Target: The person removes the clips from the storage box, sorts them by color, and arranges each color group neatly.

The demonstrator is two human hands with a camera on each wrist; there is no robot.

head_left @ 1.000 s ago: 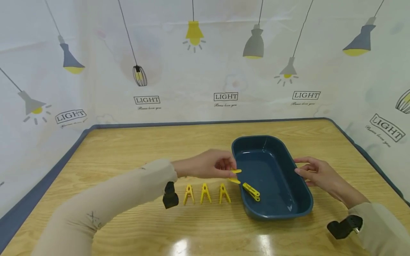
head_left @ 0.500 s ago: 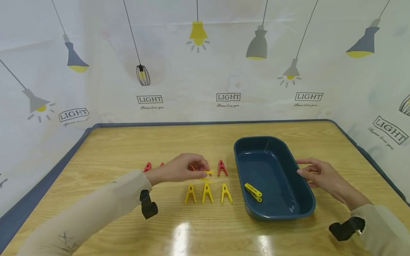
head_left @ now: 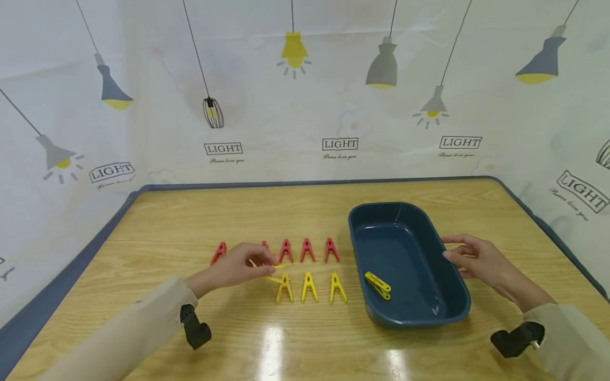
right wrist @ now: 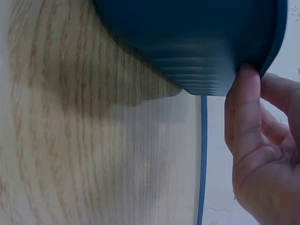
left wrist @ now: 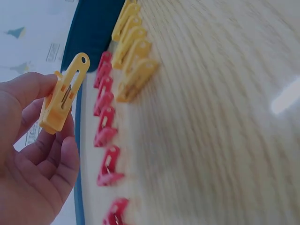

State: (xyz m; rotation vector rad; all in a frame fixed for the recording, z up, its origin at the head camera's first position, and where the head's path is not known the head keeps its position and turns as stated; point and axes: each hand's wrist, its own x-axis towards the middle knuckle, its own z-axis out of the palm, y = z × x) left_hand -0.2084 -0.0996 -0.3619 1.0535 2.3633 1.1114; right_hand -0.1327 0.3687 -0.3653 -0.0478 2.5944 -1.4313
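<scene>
My left hand [head_left: 238, 264] pinches a yellow clothespin [left wrist: 64, 96] between thumb and fingers, above the table at the left end of a row. That row holds 3 yellow clothespins [head_left: 309, 288] with their legs toward me. Behind it runs a row of several red clothespins [head_left: 307, 250], partly hidden by the left hand. A dark blue plastic basin [head_left: 405, 254] stands to the right, with yellow clothespin pieces [head_left: 378, 286] lying inside near its left wall. Against the basin's right side, just under the rim, rest the fingertips of my right hand [head_left: 483, 264].
The wood-grain table [head_left: 214, 338] has a dark blue border at its back edge. Behind and beside it hangs a white cloth [head_left: 267, 106] printed with lamps. A black camera mount sits on each wrist.
The left hand has moved left from the basin's left rim to the left end of the yellow row, still pinching the yellow clothespin. More red clothespins show. The right hand stays at the basin.
</scene>
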